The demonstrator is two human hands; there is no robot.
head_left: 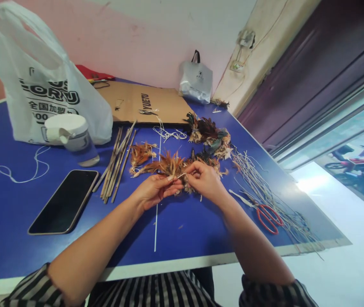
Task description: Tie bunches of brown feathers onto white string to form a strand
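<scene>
My left hand [159, 189] pinches the base of a bunch of orange-brown feathers [170, 164] between thumb and fingers, its tips pointing away from me. Close beside it, my right hand [205, 180] is closed in a pinch on a thin white string [182, 175] that runs to the feather base. A smaller clump of orange feathers [141, 154] lies just left of the hands. Behind and to the right, darker feather bunches [207, 130] are heaped on the blue table [130, 238]. More feathers lie under my right hand, partly hidden by it.
Thin sticks [114, 166], a phone [65, 202], a lidded plastic cup [79, 143] and a white plastic bag [60, 94] stand or lie left. Red-handled scissors [268, 217] and pale strands [265, 192] lie right. Behind are flat cardboard [137, 102], loose string [169, 134] and a silver bag [196, 83].
</scene>
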